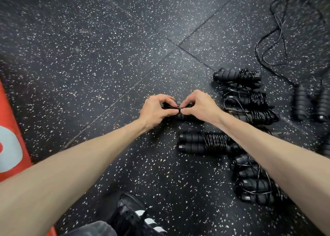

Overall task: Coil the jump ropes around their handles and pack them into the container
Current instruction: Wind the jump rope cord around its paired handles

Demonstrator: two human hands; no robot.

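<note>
Finishing a coil: left hand and right hand pinching jump rope, tucking needed next.

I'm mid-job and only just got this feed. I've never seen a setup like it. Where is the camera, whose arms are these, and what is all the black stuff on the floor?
There is no machine here. The one picture comes from a camera worn on a person's head, looking forward and down, so the two bare arms are the wearer's own.

The left hand and right hand meet over one jump rope lying on the speckled black floor. Both pinch its cord close together; that grip looks like the end of a coil being tucked in.

To the right lie finished bundles, each a pair of handles wound with cord. Further right, an uncoiled rope trails across the floor to its loose handles.

At the left edge is something orange; I cannot tell whether it is the container. A shoe shows at the bottom.
</note>
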